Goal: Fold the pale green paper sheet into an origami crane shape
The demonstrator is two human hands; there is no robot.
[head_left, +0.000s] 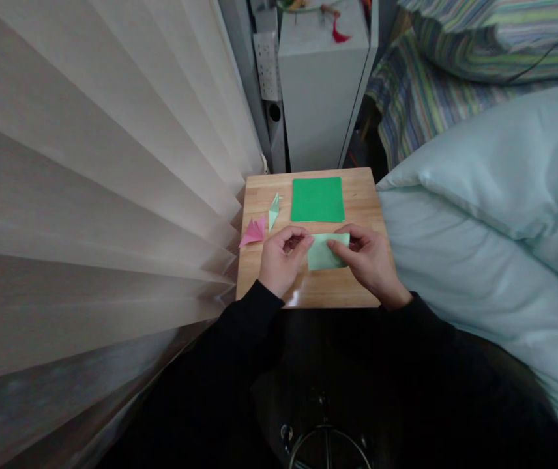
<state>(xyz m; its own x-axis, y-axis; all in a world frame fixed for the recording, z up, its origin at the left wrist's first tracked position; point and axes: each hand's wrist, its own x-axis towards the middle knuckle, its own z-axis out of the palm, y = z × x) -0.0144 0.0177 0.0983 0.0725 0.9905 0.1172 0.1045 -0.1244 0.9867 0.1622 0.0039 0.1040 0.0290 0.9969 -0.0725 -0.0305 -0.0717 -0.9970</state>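
Note:
Between my hands is a pale green sheet of paper (324,255), held up a little over the small wooden table. My left hand (283,256) pinches its upper left corner between thumb and fingers. At the upper right, my right hand (367,259) grips the paper, its thumb lying across the front and its fingers behind. Beyond the hands lies a flat bright green square of paper (317,200). To the left are a folded pale green paper piece (274,212) and a pink folded paper piece (253,232), both resting on the wood.
The wooden table (357,189) stands between a pleated curtain (137,163) on the left and a bed with a pale blue quilt (479,228) on the right. Behind it rises a white cabinet (323,98). A metal ring of a stool base (328,433) shows below.

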